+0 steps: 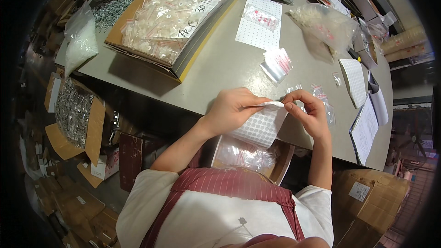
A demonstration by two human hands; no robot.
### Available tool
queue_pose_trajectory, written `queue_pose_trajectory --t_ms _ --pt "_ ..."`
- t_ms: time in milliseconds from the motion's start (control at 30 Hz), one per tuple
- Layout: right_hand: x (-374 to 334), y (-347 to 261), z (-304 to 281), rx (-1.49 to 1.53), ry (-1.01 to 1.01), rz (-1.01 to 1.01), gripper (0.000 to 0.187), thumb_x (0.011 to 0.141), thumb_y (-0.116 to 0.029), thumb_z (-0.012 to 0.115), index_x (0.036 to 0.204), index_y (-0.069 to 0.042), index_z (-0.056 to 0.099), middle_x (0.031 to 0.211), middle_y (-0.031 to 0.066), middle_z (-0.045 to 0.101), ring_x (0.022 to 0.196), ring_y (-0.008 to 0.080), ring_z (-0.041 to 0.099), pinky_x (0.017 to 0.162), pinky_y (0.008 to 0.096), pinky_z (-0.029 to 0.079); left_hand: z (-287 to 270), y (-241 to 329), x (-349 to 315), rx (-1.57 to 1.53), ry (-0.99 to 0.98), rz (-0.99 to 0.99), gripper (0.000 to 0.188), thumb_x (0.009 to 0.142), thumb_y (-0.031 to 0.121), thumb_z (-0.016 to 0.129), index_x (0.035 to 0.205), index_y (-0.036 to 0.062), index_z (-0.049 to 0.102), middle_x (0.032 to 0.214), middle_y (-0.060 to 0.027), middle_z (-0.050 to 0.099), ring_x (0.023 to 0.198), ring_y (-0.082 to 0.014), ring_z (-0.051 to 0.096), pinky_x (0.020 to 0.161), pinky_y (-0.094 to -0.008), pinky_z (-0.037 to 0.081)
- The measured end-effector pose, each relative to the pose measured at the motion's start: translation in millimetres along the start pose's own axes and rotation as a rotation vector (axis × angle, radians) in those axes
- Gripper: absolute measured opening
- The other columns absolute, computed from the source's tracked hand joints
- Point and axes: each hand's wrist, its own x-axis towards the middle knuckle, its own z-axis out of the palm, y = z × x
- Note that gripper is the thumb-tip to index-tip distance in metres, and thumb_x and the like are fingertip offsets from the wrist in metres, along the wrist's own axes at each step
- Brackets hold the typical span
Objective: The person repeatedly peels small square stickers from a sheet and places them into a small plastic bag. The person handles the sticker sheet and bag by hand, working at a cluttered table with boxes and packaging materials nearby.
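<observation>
A white sheet of round grey dot stickers (258, 129) hangs bent over the table's front edge. My left hand (232, 109) is closed on its upper edge, thumb and fingers pinching the fold. The thumb and forefinger of my right hand (308, 112) pinch together at the sheet's upper right corner; whether a single sticker is between them is too small to tell. Small clear zip bags (324, 101) with red strips lie just beyond and beside my right hand. Below the sheet, an open drawer (285, 165) holds a heap of clear bags.
A large carton (190, 62) full of small filled bags stands at the far left. Ahead lie a stack of zip bags (276, 65) and a dotted sheet (257, 36). At right are another sticker sheet (353, 82) and a clipboard (364, 131). A box of metal parts (73, 115) sits lower left.
</observation>
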Motion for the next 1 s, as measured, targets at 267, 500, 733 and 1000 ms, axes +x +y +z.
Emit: queue_pose_trajectory --t_ms 267,500,733,1000 --pt "18.0 6.7 1.9 0.071 0.159 0.022 0.013 0.099 -0.013 0.070 0.102 0.000 0.071 0.100 0.0026 0.073 0.093 0.0062 0.060 0.085 0.0238 0.048 -0.1 -0.4 0.1 0.035 0.005 0.028 0.029 0.089 -0.002 0.075 0.114 0.0080 0.082 0.092 -0.0104 0.079 0.081 -0.0206 0.072 0.071 -0.0312 0.054" --pt "28.8 12.9 7.5 -0.581 0.189 -0.395 0.008 0.089 0.000 0.071 0.098 0.000 0.069 0.112 0.0141 0.077 0.112 0.0324 0.071 0.099 0.0401 0.052 0.4 -1.6 0.4 0.052 0.022 0.032 0.028 0.088 -0.001 0.075 0.114 0.0074 0.082 0.091 -0.0105 0.079 0.079 -0.0208 0.071 0.070 -0.0315 0.054" --pt "7.5 14.2 -7.2 -0.529 0.251 -0.222 0.009 0.087 0.002 0.072 0.096 -0.001 0.070 0.103 0.0105 0.077 0.099 0.0293 0.071 0.091 0.0382 0.053 -0.8 1.6 -0.2 0.071 0.003 0.002 0.028 0.088 -0.001 0.075 0.114 0.0071 0.082 0.088 -0.0107 0.077 0.078 -0.0200 0.070 0.069 -0.0309 0.053" --pt "25.6 25.8 1.7 -0.846 0.325 -0.552 0.018 0.081 0.004 0.075 0.096 -0.004 0.067 0.099 0.0094 0.071 0.097 0.0320 0.067 0.088 0.0428 0.051 0.1 -0.4 0.2 0.051 0.021 0.010 0.030 0.087 -0.001 0.075 0.114 0.0091 0.083 0.085 -0.0099 0.076 0.077 -0.0192 0.070 0.068 -0.0308 0.052"
